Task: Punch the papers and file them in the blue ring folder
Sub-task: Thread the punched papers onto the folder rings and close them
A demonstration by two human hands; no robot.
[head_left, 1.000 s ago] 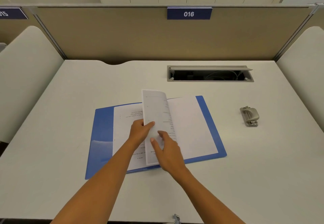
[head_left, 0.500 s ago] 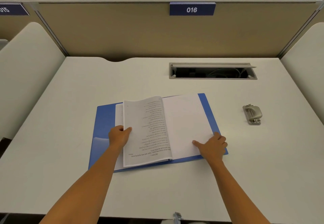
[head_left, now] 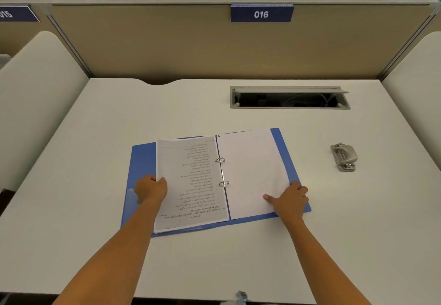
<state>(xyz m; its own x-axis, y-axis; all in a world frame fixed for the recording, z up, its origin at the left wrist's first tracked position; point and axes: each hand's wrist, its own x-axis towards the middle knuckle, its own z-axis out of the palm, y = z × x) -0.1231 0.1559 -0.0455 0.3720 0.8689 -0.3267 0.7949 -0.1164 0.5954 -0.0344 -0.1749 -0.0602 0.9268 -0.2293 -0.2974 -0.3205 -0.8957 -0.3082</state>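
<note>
An office or study hall: a numbered partition sign [head_left: 261, 14] and cable hatch [head_left: 290, 98] beyond the fingers, padded side dividers [head_left: 35, 104].

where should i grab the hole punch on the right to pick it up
Take the hole punch across its two long sides, near the middle of its rounded lever, coming straight down from above. It lies flat on the desk, long axis pointing away from the person, with nothing beside it. The right hand is nearer, but rests on the blue ring folder.

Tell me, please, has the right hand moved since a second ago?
Yes: the right hand went right, from the middle pages to the open blue ring folder's right edge.
</note>
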